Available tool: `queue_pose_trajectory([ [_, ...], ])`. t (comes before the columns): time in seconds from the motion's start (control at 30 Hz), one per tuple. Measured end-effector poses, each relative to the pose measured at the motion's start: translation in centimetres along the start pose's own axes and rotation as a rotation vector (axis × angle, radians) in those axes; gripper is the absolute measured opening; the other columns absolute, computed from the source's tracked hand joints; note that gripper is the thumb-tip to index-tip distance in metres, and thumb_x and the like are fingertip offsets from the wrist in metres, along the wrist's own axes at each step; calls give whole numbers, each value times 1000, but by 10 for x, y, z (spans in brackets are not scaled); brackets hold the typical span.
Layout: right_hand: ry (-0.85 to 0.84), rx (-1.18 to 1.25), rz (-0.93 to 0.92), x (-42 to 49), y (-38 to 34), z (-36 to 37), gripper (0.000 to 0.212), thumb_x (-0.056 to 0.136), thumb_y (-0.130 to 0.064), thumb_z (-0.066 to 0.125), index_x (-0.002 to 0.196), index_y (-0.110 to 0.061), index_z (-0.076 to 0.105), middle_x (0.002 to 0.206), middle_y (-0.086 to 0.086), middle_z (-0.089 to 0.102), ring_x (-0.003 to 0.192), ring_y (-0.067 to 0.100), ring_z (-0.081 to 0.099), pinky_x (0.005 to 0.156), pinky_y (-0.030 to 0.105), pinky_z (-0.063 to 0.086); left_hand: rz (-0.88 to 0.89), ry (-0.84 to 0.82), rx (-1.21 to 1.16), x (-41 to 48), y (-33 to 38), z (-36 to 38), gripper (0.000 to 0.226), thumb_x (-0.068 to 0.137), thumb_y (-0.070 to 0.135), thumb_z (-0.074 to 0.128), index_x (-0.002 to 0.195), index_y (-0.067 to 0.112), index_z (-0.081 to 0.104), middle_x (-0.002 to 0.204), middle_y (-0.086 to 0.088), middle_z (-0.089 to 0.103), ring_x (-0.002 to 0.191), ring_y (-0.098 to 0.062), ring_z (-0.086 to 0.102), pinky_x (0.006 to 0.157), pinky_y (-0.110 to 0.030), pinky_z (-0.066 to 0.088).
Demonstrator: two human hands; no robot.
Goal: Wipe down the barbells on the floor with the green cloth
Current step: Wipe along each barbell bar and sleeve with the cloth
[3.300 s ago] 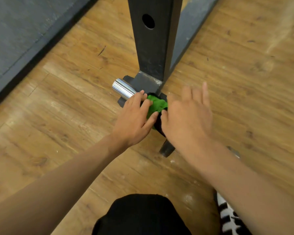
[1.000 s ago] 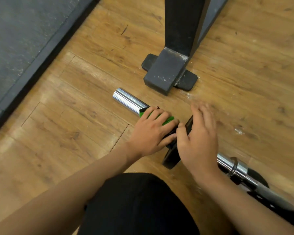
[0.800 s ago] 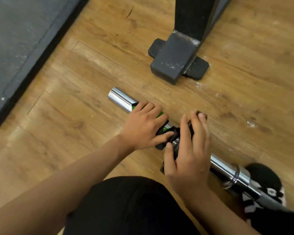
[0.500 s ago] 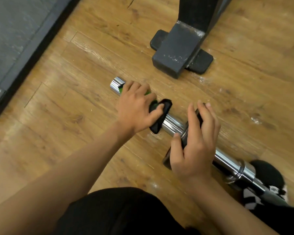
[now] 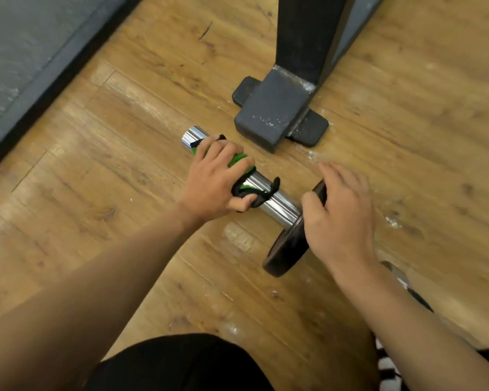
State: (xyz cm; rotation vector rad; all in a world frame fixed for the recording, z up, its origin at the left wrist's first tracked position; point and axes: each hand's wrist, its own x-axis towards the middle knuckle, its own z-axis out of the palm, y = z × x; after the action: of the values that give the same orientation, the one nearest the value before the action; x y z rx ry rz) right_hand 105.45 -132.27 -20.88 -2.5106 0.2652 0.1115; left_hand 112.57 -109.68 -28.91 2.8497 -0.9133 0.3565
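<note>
Nearest you, at 6 o'clock, your black-clad leg [image 5: 181, 365] fills the lower edge. A black-and-white striped shoe [image 5: 386, 368] shows at 5 o'clock.

The barbell [image 5: 280, 206] lies on the wooden floor [image 5: 96, 193], running from 10 o'clock down toward 4 o'clock. A black weight plate [image 5: 285, 249] stands on edge on it.

Your right hand [image 5: 339, 218] sits on top of that plate and grasps its rim. The thumb is on the face toward the chrome sleeve and the fingers [image 5: 338, 176] reach over the far side, though they are blurred.

Further out, at 10 o'clock from the plate, your left hand [image 5: 215, 182] is clenched around the green cloth [image 5: 237, 160]. The cloth is wrapped over the sleeve, so your fingers and thumb close round both. A black edge of the cloth hangs loose beside your thumb. A bare stretch of chrome shows between the two hands, and the sleeve's end pokes out past your knuckles.

Beyond that, at 1 o'clock from the left hand, a dark metal rack foot [image 5: 274, 117] rests on a black rubber pad [image 5: 311, 131], near the sleeve's tip but apart from it.

A grey mat [image 5: 26, 38] covers the far corner at 10 o'clock.
</note>
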Motion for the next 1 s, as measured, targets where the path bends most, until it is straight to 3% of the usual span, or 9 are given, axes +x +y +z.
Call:
queue_pose_trajectory([
  [0.07,49,-109,38,6,-4,-7,54,94,-25,47,143,-6,58,152,14,51,144,31,34,119,40,22,-13,37,-38,6,35,11,65,97,65,38,110,11,73,109,-14,65,108,-36,61,116,-54,32],
  [0.17,6,-164,36,3,-16,-2,47,94,-18,57,139,-7,59,157,15,43,150,30,28,121,44,25,55,33,-126,4,83,29,58,105,48,31,123,12,72,122,-15,67,122,-36,61,122,-53,27],
  [0.33,-12,-104,62,23,-13,-10,54,94,-13,55,148,-7,50,156,4,44,147,22,31,111,32,32,311,70,31,17,34,37,61,103,55,28,134,14,61,128,-15,65,124,-36,58,121,-49,28],
  [0.4,-31,-61,103,35,-10,-15,50,95,-12,54,146,-9,52,152,0,46,141,20,36,98,26,29,276,107,44,27,12,36,67,103,59,22,126,12,65,123,-16,66,117,-36,60,115,-49,32],
  [0.53,-57,10,147,51,-1,-23,48,97,-12,52,145,-11,55,143,2,54,131,21,44,98,34,36,132,164,12,50,-32,29,64,100,59,27,107,9,65,106,-14,64,98,-34,58,97,-47,37],
  [0.7,-25,52,148,45,-2,-22,48,98,-11,51,145,-11,56,147,4,52,137,21,41,107,35,35,-21,65,-58,72,-63,18,51,91,53,41,77,8,60,77,-8,57,71,-27,48,72,-41,39],
  [0.8,6,-10,108,25,-9,-13,51,97,-11,54,148,-11,52,157,5,43,148,20,31,102,28,27,-186,-96,-46,81,-58,4,56,89,56,33,61,10,51,61,-5,50,56,-27,42,57,-36,37],
  [0.9,7,-99,-24,-3,-14,-3,53,93,-11,55,146,-7,53,153,14,47,148,30,34,106,35,32,-232,-254,40,72,-41,-9,59,85,60,18,60,16,48,61,-6,54,59,-31,52,64,-36,44],
  [1.0,-25,-108,-149,-25,-19,3,59,96,-27,46,152,-8,44,148,15,52,144,33,36,114,59,40,-147,-278,23,49,0,-13,53,88,57,17,64,19,45,69,-6,62,65,-32,55,70,-38,31],
])
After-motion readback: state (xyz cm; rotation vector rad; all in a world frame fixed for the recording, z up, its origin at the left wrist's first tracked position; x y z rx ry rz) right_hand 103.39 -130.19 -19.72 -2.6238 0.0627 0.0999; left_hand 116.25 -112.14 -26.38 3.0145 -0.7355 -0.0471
